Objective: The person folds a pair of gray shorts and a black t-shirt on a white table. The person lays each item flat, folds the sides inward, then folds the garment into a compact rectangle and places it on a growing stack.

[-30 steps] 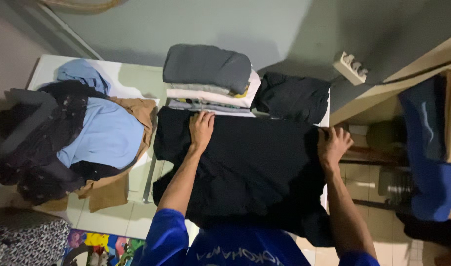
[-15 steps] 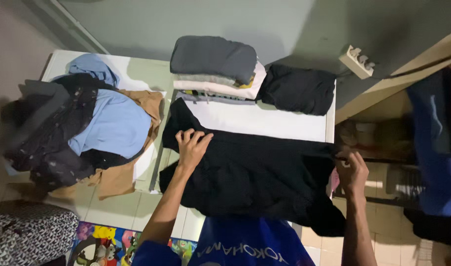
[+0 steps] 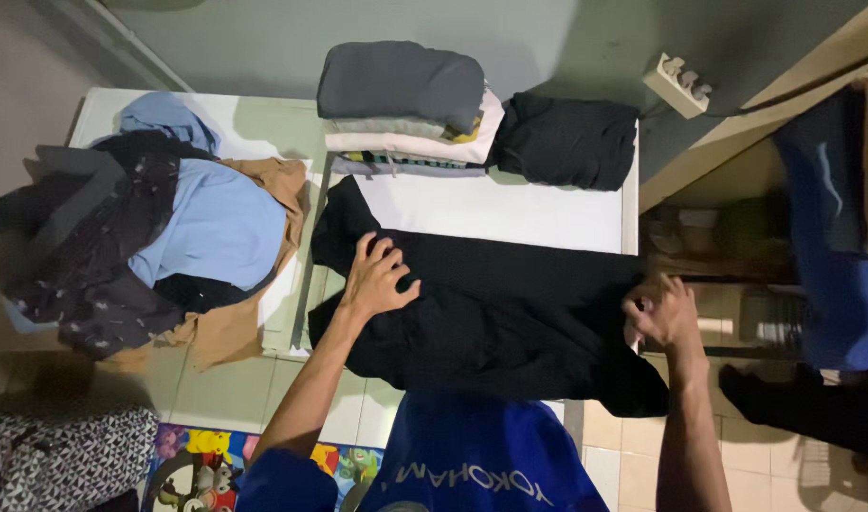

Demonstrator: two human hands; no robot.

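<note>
A black garment (image 3: 510, 313) lies spread across the near part of a white table (image 3: 510, 210). My left hand (image 3: 375, 277) rests flat on its left side, fingers spread. Over at the table's right edge, my right hand (image 3: 659, 311) pinches the garment's right end, fingers curled on the cloth. A black sleeve or corner (image 3: 344, 213) sticks up toward the far left.
A stack of folded clothes (image 3: 405, 104) topped with grey, and a folded black piece (image 3: 566, 140), sit at the table's far edge. A heap of unfolded blue, dark and tan clothes (image 3: 159, 237) covers the left table. A power strip (image 3: 680, 83) hangs on the wall.
The garment's far part has been drawn toward me, baring white table behind it. Both hands moved nearer to me, the right one to the table's right edge.
</note>
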